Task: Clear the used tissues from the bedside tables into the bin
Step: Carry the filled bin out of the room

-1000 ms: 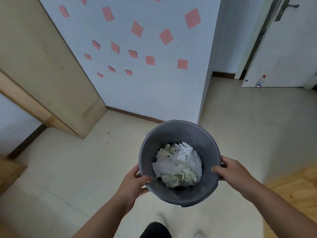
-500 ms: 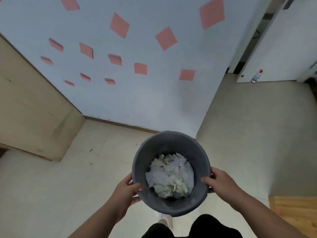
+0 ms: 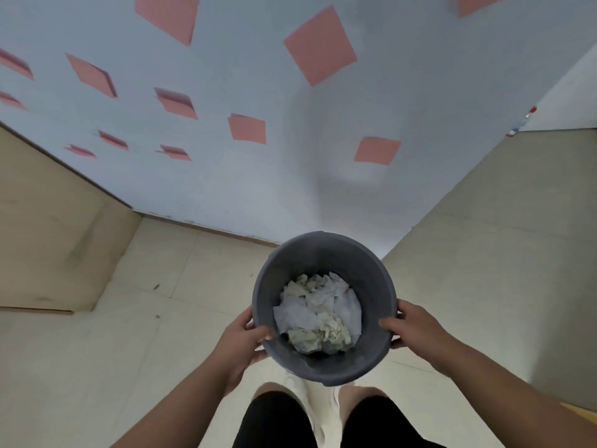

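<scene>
I hold a round grey bin [image 3: 326, 250] in front of me above the tiled floor. Crumpled white and pale green tissues [image 3: 318, 313] fill its bottom. My left hand [image 3: 244, 339] grips the left side of the rim, thumb hooked over the edge. My right hand [image 3: 416, 331] grips the right side of the rim the same way. No bedside table is in view.
A pale blue wall [image 3: 258, 176] with pink square stickers stands close ahead, its corner just beyond the bin. A wooden panel [image 3: 55, 227] rises at the left. Tiled floor [image 3: 484, 270] opens to the right, with a small bottle [image 3: 520, 122] by a white door.
I have walked closer to the blue wall while carrying the bin; the wall fills more of the view, the wooden panel has slid left, and my knees have come into view.
</scene>
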